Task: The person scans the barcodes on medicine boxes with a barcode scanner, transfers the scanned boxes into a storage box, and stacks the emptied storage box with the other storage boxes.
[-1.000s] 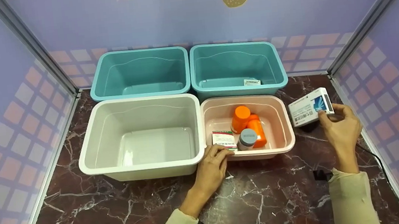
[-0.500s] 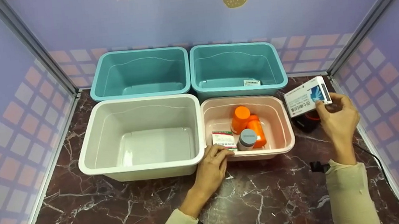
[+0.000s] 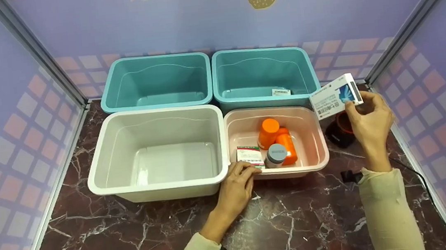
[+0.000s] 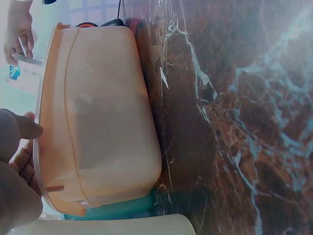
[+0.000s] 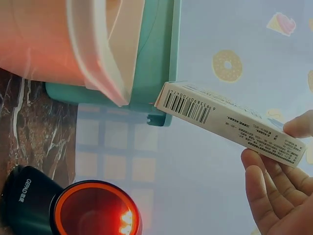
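Note:
My right hand (image 3: 371, 119) pinches a white medicine box (image 3: 335, 97) by one end, thumb on its printed front with a blue picture. It is held up near the right rim of the pink bin (image 3: 319, 131). In the right wrist view, a barcode shows on the narrow side of the medicine box (image 5: 230, 122). My left hand (image 3: 235, 185) grips the front rim of the pink bin at its left corner; the left wrist view shows the thumb outside the rim. Inside that bin lie two orange bottles (image 3: 269, 132), a grey-capped bottle (image 3: 276, 154) and a small white-red-green box (image 3: 250, 155).
A black barcode scanner (image 5: 98, 210) with a lit red window stands below the right hand, its cable running along the right wall. Left of the pink bin is a white bin (image 3: 159, 185). Two teal bins (image 3: 159, 105) stand behind; the right one holds a small box (image 3: 281, 92).
My right hand has lifted the medicine box up and leftward, away from over the scanner, which now shows more. The left hand has stayed on the bin rim.

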A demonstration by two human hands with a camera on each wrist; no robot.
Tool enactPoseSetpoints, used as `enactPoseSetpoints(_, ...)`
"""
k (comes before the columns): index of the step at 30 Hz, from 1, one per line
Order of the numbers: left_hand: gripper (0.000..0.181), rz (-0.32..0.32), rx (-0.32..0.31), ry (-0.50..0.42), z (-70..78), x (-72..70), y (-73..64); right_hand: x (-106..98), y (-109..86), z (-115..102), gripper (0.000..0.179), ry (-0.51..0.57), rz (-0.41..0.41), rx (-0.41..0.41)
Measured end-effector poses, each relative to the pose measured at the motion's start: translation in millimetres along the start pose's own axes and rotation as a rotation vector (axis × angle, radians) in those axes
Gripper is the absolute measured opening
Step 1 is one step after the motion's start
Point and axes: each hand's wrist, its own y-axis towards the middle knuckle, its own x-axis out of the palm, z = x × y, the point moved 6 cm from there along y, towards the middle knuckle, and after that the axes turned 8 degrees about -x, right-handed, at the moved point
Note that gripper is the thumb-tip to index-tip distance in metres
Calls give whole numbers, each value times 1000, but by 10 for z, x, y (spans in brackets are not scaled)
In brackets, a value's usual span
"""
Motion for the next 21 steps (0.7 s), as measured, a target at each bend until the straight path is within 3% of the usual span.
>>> enactPoseSetpoints(21,25,4,-1,-4,-1,10,7,249,255,-78,31,69,27,-7)
